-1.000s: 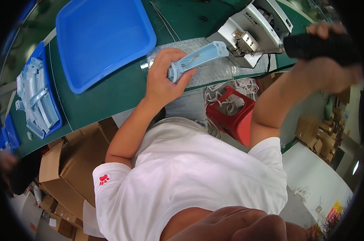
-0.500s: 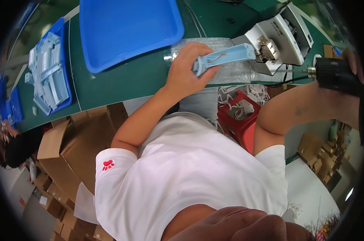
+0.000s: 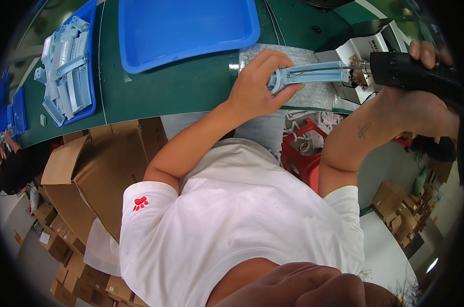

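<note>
My left hand (image 3: 257,84) grips the rounded end of a light blue plastic housing (image 3: 319,77), a long open channel held with its hollow side up. A thin brownish wire lies inside it near my fingers. In my right hand (image 3: 418,105) is a black electric screwdriver (image 3: 408,74), held level, its fingers wrapped over the top of the body. The screwdriver's long thin bit runs leftward over the far end of the housing and along its hollow. Whether the tip touches a screw cannot be made out.
Behind the housing stands a white and black screw feeder (image 3: 352,87), partly hidden by the screwdriver. An empty blue tray (image 3: 186,36) lies on the green table. Another blue tray (image 3: 91,97) holds several light blue parts. Below are a cardboard box (image 3: 109,179) and a red stool (image 3: 303,153).
My right hand has brought the screwdriver leftward, so its bit now reaches into the housing. My left hand has shifted slightly right with the housing. The view has moved a little.
</note>
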### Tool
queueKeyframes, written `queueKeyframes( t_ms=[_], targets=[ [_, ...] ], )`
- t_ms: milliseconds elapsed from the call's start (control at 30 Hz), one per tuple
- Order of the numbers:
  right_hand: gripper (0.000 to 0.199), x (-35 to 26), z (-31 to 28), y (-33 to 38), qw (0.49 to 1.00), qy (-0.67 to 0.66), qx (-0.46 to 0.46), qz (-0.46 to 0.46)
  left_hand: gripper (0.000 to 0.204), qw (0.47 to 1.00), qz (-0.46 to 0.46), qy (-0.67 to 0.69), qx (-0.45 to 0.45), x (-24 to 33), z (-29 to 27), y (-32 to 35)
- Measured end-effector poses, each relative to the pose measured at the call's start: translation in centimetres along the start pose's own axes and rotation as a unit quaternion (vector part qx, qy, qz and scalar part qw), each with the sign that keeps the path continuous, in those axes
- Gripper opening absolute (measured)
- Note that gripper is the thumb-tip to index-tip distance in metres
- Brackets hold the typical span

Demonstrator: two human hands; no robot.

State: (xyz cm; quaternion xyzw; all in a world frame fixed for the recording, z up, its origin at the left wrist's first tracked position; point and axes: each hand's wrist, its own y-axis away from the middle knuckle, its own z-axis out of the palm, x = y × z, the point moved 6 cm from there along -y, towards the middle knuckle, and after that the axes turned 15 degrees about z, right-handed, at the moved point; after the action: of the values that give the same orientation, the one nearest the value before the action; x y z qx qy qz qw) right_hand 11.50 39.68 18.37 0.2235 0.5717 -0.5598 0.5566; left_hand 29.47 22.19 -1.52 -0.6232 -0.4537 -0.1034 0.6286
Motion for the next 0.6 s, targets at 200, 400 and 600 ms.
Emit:
queueKeyframes(
  t_ms=[200,400,600],
  targets=[
    [0.082,0.37,-0.16,0.06,1.000,0.000,0.009,0.003,0.035,1.000,0.007,-0.005,-0.001,0.01,-0.01,-0.02],
    [0.079,0.48,-0.33,0.68,1.000,0.008,0.022,-0.009,0.035,1.000,-0.001,-0.003,0.000,-0.02,0.00,-0.04],
    [0.072,0.65,-0.57,0.78,0.999,-0.034,0.018,0.006,0.036,1.000,-0.003,0.002,-0.002,-0.24,0.11,-0.01]
  ],
)
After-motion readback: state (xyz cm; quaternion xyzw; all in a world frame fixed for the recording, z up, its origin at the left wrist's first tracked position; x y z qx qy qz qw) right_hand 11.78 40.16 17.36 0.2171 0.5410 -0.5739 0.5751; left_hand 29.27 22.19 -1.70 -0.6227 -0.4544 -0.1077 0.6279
